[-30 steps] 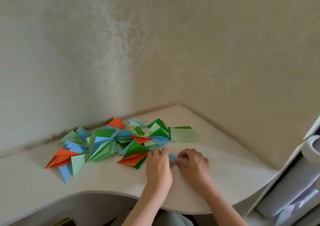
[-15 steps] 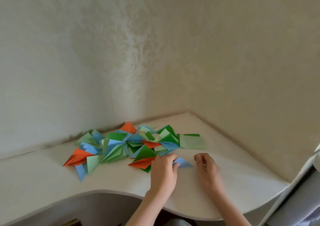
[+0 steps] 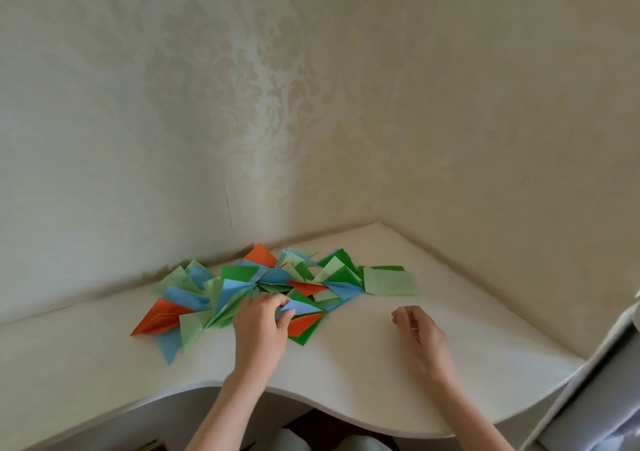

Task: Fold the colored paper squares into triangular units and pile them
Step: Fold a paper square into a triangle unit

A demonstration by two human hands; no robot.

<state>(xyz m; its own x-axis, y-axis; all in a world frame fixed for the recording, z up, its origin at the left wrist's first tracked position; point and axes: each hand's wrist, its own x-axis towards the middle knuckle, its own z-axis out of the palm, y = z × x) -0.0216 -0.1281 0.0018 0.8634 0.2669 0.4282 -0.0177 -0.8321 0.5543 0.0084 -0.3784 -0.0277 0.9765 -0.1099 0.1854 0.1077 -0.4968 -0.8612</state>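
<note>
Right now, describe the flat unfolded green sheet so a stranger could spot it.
Start at the white corner desk and the colourful pile of folded triangles. At the pile's right end lies the pale green sheet: flat and rectangular, not a pointed triangle like its neighbours.

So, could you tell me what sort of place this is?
Probably a room at home: a white corner desk against patterned wallpaper, with folded paper units piled for a craft.

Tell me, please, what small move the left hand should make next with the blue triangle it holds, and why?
Probably let go. The left hand pinches the folded blue triangle, which already lies over the near edge of the pile, above an orange piece. The right hand is empty, apart from the paper, and could then reach for the flat light green sheets.
</note>
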